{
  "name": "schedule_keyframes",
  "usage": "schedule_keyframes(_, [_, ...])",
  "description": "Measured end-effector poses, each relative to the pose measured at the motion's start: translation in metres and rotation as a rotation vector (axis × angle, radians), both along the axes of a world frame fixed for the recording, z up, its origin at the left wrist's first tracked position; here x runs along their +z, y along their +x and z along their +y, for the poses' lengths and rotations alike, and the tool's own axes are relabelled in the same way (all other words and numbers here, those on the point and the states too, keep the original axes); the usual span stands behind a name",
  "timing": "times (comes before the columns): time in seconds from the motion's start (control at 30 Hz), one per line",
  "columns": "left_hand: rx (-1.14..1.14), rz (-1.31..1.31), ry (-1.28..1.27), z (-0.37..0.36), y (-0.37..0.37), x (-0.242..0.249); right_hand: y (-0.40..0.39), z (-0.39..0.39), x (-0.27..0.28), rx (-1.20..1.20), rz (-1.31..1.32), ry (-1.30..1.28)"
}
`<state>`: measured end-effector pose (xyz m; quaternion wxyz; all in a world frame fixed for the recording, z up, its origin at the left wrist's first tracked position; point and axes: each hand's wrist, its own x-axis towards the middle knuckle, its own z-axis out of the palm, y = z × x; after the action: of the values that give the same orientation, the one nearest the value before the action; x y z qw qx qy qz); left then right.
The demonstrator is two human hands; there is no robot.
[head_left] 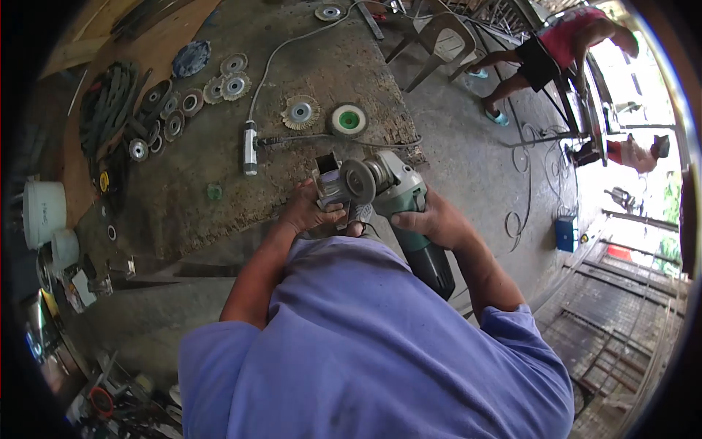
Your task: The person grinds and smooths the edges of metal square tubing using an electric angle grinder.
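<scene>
My right hand (439, 221) is wrapped round the body of a green and grey angle grinder (401, 192). The grinder's round disc (358, 181) faces left, right beside a shiny metal piece (330, 184) with a square opening. My left hand (311, 208) grips that metal piece from its left and lower side, near the front edge of the worktable (219, 146). Whether the disc touches the metal cannot be made out. Beyond them lie a green-centred disc (349, 121) and a frayed flap disc (300, 112).
A power strip (250, 148) with cables lies on the table. Several discs (174, 124) are spread at the left. White buckets (44, 214) stand far left. A plastic chair (439, 40), a person (570, 44), another person (638, 154) and a blue box (565, 234) are at the right.
</scene>
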<state>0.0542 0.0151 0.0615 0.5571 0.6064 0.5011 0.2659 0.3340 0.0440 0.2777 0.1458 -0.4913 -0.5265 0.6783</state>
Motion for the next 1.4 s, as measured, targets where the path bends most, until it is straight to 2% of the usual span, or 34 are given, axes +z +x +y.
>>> schedule_keyframes(0.13, [-0.052,0.176,0.174,0.002,-0.005,0.000,0.020,-0.020,-0.003,-0.022,-0.011,0.024])
schedule_keyframes(0.27, [0.001,-0.010,0.022,-0.004,-0.003,-0.028,0.020,-0.024,0.009,-0.109,-0.012,0.004])
schedule_keyframes(0.33, [0.045,-0.124,-0.084,-0.005,0.000,-0.018,0.014,-0.015,0.010,-0.093,-0.070,0.015])
schedule_keyframes(0.4, [-0.006,-0.015,0.044,-0.005,-0.003,-0.014,0.011,-0.009,0.004,-0.049,-0.156,0.021])
schedule_keyframes(0.43, [-0.085,0.146,0.223,-0.004,-0.006,-0.016,0.009,-0.008,0.001,-0.044,-0.151,0.031])
schedule_keyframes(0.5, [-0.146,0.285,0.303,-0.002,-0.007,-0.016,0.004,-0.007,-0.007,-0.031,-0.144,0.048])
schedule_keyframes(0.57, [-0.105,0.254,0.096,-0.001,-0.002,0.005,-0.004,0.001,0.006,-0.044,-0.185,-0.005])
schedule_keyframes(0.67, [0.049,-0.043,-0.199,-0.005,-0.002,-0.003,-0.012,0.010,0.009,-0.072,-0.170,-0.083])
schedule_keyframes(0.73, [-0.066,0.198,0.038,-0.005,-0.007,-0.017,-0.012,0.012,0.001,-0.085,-0.122,-0.144])
schedule_keyframes(0.77, [-0.122,0.313,0.159,-0.005,-0.008,-0.024,-0.010,0.011,0.006,-0.055,-0.189,-0.128])
schedule_keyframes(0.83, [-0.055,0.115,0.102,-0.004,-0.005,-0.018,-0.004,0.007,0.023,0.017,-0.330,-0.090])
schedule_keyframes(0.9, [-0.028,0.051,0.110,-0.004,-0.005,-0.015,0.005,-0.007,0.015,-0.016,-0.190,-0.063])
schedule_keyframes(0.97, [-0.055,0.126,0.180,-0.003,-0.006,-0.013,0.010,-0.014,0.015,-0.040,-0.104,-0.029])
schedule_keyframes(1.07, [-0.110,0.255,0.263,-0.002,-0.002,-0.006,0.011,-0.002,0.020,-0.050,-0.150,-0.044])
schedule_keyframes(1.2, [-0.086,0.145,0.184,-0.002,-0.002,-0.019,0.005,0.019,0.018,0.054,-0.257,-0.006])
schedule_keyframes(1.27, [-0.088,0.233,0.258,-0.003,-0.004,-0.015,0.001,0.027,0.023,0.085,-0.241,0.008])
schedule_keyframes(1.4, [0.045,-0.115,-0.003,-0.008,-0.005,-0.038,-0.003,0.050,0.023,0.178,-0.301,0.071])
